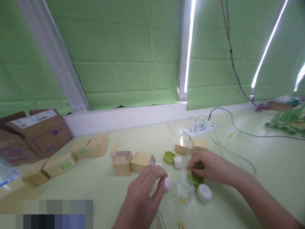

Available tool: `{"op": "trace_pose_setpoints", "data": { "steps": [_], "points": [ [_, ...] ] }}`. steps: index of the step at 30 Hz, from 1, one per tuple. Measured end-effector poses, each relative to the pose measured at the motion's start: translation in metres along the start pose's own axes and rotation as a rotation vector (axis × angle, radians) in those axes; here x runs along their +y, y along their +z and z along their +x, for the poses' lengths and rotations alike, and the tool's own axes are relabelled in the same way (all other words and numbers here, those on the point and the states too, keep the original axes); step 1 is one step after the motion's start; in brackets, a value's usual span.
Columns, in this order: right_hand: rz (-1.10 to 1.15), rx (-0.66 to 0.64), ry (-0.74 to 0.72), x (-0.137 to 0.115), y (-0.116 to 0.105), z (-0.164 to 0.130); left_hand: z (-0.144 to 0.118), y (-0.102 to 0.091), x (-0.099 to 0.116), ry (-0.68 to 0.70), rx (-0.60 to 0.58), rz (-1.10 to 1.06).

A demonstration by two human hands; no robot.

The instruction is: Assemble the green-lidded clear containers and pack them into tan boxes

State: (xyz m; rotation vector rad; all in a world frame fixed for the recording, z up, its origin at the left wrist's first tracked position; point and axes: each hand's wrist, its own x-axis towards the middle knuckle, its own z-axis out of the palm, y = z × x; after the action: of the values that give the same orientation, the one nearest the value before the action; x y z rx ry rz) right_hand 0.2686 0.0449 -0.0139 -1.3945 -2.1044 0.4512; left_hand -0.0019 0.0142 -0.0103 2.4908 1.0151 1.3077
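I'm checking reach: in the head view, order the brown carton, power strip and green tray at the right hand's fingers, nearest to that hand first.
1. Green tray, at the right hand.
2. Power strip, beyond the hand.
3. Brown carton, far left.

I see an olive-green container [196,181], open side up with rounded corners, its far part hidden from me. To its left, near but apart, I make out a smooth, rounded white piece [168,184], partly covered.
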Motion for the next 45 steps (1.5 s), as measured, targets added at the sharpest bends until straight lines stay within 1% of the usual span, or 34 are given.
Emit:
{"op": "trace_pose_setpoints", "data": {
  "steps": [2,3,6,8,9,11,15,19,22,25,27,28,31,34,37,40,42,45],
  "points": [
    [-0.008,-0.003,-0.018,-0.001,-0.003,0.001,0.002,0.0,0.001,-0.1,0.043,-0.081],
    [-0.01,0.01,-0.023,-0.002,-0.005,0.002,0.002,0.0,0.001,-0.179,0.063,-0.15],
    [0.009,0.087,-0.025,-0.008,-0.009,0.002,0.006,0.0,0.002,-0.439,0.098,-0.442],
    [0.089,0.131,-0.034,-0.016,-0.005,0.001,0.008,0.0,0.002,-0.535,0.12,-0.593],
    [0.144,0.146,-0.048,-0.021,-0.002,0.0,0.008,0.0,0.002,-0.549,0.129,-0.633],
    [0.224,0.147,-0.102,-0.033,0.008,-0.002,0.009,-0.001,0.003,-0.525,0.134,-0.656],
    [0.282,0.154,-0.278,-0.059,0.031,-0.008,0.01,-0.002,0.005,-0.467,0.074,-0.618],
    [0.33,0.195,-0.322,-0.071,0.043,-0.01,0.011,-0.003,0.008,-0.485,0.053,-0.607],
    [0.304,0.255,-0.33,-0.071,0.042,-0.009,0.01,-0.003,0.012,-0.514,0.02,-0.638],
    [0.3,0.31,-0.342,-0.069,0.04,-0.008,0.008,0.001,0.015,-0.502,-0.057,-0.753],
    [0.337,0.304,-0.349,-0.069,0.04,-0.008,0.007,0.004,0.015,-0.491,-0.081,-0.811],
    [0.361,0.294,-0.354,-0.07,0.04,-0.008,0.007,0.005,0.015,-0.489,-0.081,-0.804],
    [0.417,0.263,-0.385,-0.072,0.04,-0.01,0.01,0.003,0.015,-0.488,-0.082,-0.714],
    [0.398,0.257,-0.412,-0.072,0.037,-0.01,0.012,-0.002,0.013,-0.545,-0.097,-0.723],
    [0.335,0.276,-0.382,-0.068,0.035,-0.008,0.011,-0.003,0.01,-0.622,-0.095,-0.787],
    [0.345,0.228,-0.351,-0.064,0.033,-0.006,0.008,-0.002,0.009,-0.654,-0.132,-0.862],
    [0.353,0.171,-0.357,-0.063,0.032,-0.006,0.008,-0.004,0.01,-0.662,-0.161,-0.899],
    [0.354,0.075,-0.377,-0.064,0.03,-0.006,0.011,-0.007,0.013,-0.657,-0.17,-0.905]
  ]
}}
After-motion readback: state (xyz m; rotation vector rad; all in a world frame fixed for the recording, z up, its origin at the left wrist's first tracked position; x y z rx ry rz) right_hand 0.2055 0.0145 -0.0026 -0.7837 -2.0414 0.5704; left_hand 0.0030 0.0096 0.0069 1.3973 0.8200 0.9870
